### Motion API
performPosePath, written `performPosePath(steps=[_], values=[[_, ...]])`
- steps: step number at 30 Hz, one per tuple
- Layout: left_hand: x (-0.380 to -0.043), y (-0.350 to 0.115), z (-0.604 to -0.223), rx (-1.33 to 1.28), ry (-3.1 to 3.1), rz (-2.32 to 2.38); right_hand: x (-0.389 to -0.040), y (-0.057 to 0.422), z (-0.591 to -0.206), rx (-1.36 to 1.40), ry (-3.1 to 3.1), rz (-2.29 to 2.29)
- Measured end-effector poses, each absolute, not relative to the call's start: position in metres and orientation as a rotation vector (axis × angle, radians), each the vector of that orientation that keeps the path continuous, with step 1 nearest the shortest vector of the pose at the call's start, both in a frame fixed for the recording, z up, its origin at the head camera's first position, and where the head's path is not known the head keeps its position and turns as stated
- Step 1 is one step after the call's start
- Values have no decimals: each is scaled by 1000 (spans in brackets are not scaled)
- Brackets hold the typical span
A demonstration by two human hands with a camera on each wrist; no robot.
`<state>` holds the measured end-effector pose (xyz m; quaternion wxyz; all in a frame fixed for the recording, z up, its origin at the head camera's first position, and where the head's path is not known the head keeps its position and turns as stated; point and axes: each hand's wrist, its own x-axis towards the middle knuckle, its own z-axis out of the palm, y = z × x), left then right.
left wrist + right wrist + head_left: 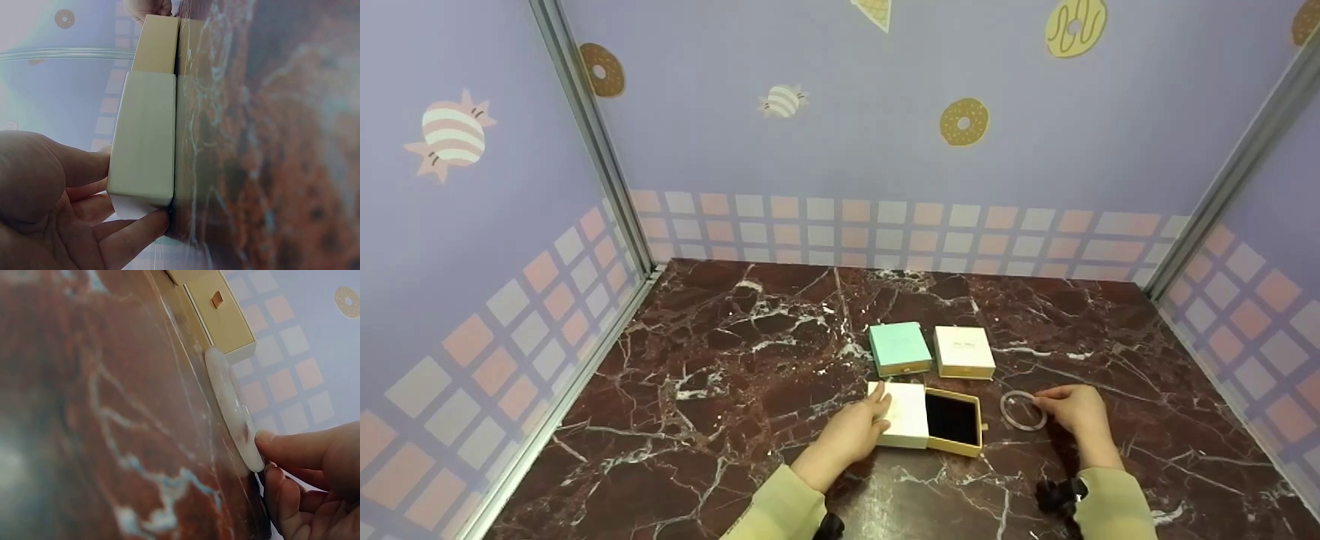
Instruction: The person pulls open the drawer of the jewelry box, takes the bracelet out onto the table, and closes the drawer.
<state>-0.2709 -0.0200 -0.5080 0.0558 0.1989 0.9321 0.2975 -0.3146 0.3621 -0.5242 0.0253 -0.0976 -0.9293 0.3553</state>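
While the right hand (1078, 411) pinches the bangle (228, 402) by one side, the left hand (847, 430) grips the box (907, 416), whose drawer (958, 448) stands open to the right. Likely light, hard, slick and breakable, the bangle wants a gentle hold on its outer rim. Glossy and milky, it is beside the drawer, nearer the worktop's (1155, 420) right edge than its left.

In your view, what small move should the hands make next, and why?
I would probably have the right hand carry the pale bangle leftward and lower it into the gold drawer: its fingers pinch the bangle, the drawer stands pulled out with its black lining bare, and the left hand holds the white box sleeve.
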Motion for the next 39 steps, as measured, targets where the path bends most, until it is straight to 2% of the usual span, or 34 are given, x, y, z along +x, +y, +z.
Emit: performPosePath(steps=[18,39], values=[[-272,-20,-509,580,2828,900,-315,364,-522,-286,-2868,1151],[-272,-21,-509,606,2808,928,-312,357,-508,-306,-2765,1584]])
